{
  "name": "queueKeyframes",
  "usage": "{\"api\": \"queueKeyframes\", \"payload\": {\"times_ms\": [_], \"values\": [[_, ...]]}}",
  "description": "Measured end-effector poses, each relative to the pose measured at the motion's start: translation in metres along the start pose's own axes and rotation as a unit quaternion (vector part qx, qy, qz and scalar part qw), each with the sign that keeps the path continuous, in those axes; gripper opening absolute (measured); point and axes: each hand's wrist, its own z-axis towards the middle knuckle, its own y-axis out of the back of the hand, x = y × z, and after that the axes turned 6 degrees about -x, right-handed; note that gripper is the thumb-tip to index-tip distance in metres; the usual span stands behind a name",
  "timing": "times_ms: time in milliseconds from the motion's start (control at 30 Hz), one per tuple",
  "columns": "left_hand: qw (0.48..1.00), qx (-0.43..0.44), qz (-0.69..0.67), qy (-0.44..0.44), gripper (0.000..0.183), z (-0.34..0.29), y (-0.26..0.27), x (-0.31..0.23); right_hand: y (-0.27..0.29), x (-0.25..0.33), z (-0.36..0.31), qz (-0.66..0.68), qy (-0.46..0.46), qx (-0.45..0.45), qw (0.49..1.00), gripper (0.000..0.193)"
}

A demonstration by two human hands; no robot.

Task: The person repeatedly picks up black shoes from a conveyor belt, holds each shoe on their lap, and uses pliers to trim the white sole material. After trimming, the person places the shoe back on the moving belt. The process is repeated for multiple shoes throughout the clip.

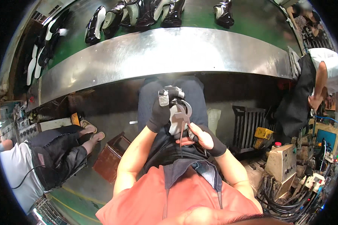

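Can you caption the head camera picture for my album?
Right hand holding metal pincers in front of a metal-edged bench with shiny black shoes.

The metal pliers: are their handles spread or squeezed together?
Spread: the pliers have handles standing apart, with a gap between them near the right hand. Whether the jaw tips meet, I cannot tell.

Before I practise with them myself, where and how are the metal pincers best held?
Probably by both long handles, coming from the right and below: the curved jaws of the metal pincers point up and away from the wearer, while the handles spread downward. The right hand already comes from that side.
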Motion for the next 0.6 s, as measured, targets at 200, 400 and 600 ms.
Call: {"api": "queueKeyframes", "payload": {"times_ms": [200, 400, 600], "values": [[0.998, -0.053, 0.043, -0.006, 0.058, 0.001, -0.012, -0.002, -0.002, 0.038, -0.002, -0.174, 0.058, -0.031, 0.983, 0.043], [0.994, -0.059, 0.078, -0.046, 0.050, 0.010, -0.017, 0.011, 0.009, -0.004, 0.011, -0.418, 0.203, -0.207, 0.861, 0.036], [0.992, -0.060, 0.093, -0.066, 0.040, 0.010, -0.007, 0.019, 0.007, -0.066, 0.056, -0.425, 0.332, -0.278, 0.795, 0.034]]}}
